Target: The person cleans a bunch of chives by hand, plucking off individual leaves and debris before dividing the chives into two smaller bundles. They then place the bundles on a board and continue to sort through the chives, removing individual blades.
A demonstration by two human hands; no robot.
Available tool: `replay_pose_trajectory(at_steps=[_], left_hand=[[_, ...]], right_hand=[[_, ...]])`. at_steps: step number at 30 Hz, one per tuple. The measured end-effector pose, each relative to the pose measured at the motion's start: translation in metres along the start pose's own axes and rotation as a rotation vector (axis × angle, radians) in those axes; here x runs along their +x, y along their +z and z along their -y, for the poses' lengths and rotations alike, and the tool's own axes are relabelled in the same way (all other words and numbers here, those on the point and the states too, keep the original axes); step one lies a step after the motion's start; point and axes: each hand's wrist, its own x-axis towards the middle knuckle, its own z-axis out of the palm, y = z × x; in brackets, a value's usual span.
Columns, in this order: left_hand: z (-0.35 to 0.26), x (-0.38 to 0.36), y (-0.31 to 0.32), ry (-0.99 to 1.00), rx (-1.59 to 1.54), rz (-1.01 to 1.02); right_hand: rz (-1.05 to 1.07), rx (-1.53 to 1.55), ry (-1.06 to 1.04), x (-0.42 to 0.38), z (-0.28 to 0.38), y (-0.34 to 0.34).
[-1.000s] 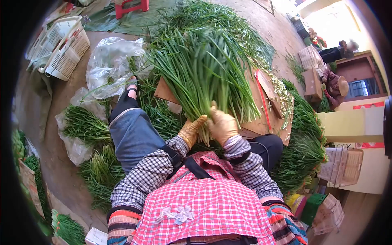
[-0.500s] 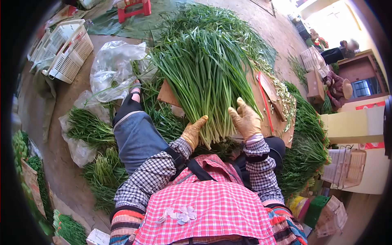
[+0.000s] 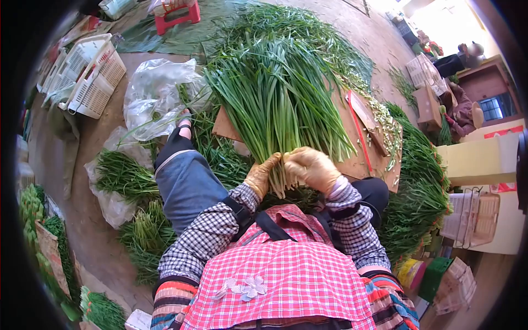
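Observation:
A thick bunch of garlic chives (image 3: 275, 99) lies over a wooden board (image 3: 342, 159) in front of me, leaf tips pointing away and pale stalk ends towards me. My left hand (image 3: 263, 176), in a yellowed glove, is closed around the stalks at the bunch's left side. My right hand (image 3: 313, 169), gloved likewise, is closed with fingertips pressed against the stalks beside the left hand. Its fingers partly hide the stalk ends. Some chives on the right spread loose across the board. A long red strip (image 3: 358, 132) lies on the board to the right of them.
Pale trimmings (image 3: 388, 129) litter the board's right edge. Stacked bunches of chives (image 3: 415, 192) stand at the right; more bunches (image 3: 146, 231) lie by my left leg. Clear plastic bags (image 3: 157, 96) and white baskets (image 3: 96, 77) are at left. A person (image 3: 462, 113) sits at far right.
My right hand has moved left from over the bunch's right side and closed on the stalks beside my left hand. The right-hand chives now lie separated from the gathered ones.

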Motion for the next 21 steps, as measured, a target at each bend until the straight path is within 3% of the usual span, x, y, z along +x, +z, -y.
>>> replay_pose_trajectory(at_steps=[2, 4, 5, 9, 12, 18, 19, 21], left_hand=[[-0.001, -0.003, 0.003, 0.019, -0.024, -0.042], [0.003, 0.004, -0.005, 0.010, -0.022, -0.045], [0.003, 0.004, -0.005, 0.006, -0.011, -0.046], [0.006, 0.008, -0.010, -0.008, -0.043, -0.019], [0.006, 0.008, -0.011, -0.040, -0.054, -0.034], [0.005, 0.005, -0.010, -0.013, -0.012, 0.074], [0.006, 0.005, -0.008, 0.071, -0.019, 0.201], [0.007, 0.003, -0.005, 0.130, 0.024, 0.182]], right_hand=[[-0.274, 0.052, 0.175, -0.002, -0.004, -0.007], [-0.454, 0.004, 0.125, 0.001, -0.008, -0.009], [-0.506, -0.080, 0.054, 0.004, -0.010, -0.009], [-0.584, -0.237, 0.139, 0.009, -0.005, -0.011], [-0.708, -0.431, -0.033, 0.005, -0.020, -0.011], [-0.087, -0.338, 0.251, 0.002, -0.007, 0.029], [-0.087, -0.320, 0.160, 0.002, -0.004, 0.035], [-0.025, -0.326, 0.148, 0.006, -0.002, 0.036]])
